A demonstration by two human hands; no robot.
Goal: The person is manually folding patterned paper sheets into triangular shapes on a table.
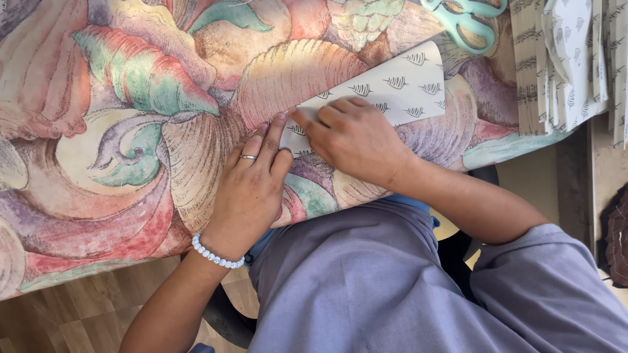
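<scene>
A cream paper sheet printed with small dark leaf shapes lies flat on the shell-patterned cloth, right of centre. The right hand presses flat on its near-left end, grasping nothing. The left hand, ring-fingered, fingertips touching the paper's corner, also flat. Mint-handled scissors lie at the far right, beside stacked printed papers.

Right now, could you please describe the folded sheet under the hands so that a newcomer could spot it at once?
Start from the table cover, a cloth printed with big seashells in pink, green and purple. Near its front edge the left hand and right hand press on the folded paper. It is a cream sheet with small dark leaf marks, lying alone and flat, unlike the similar patterned stack at the far right beside the mint scissors.
</scene>
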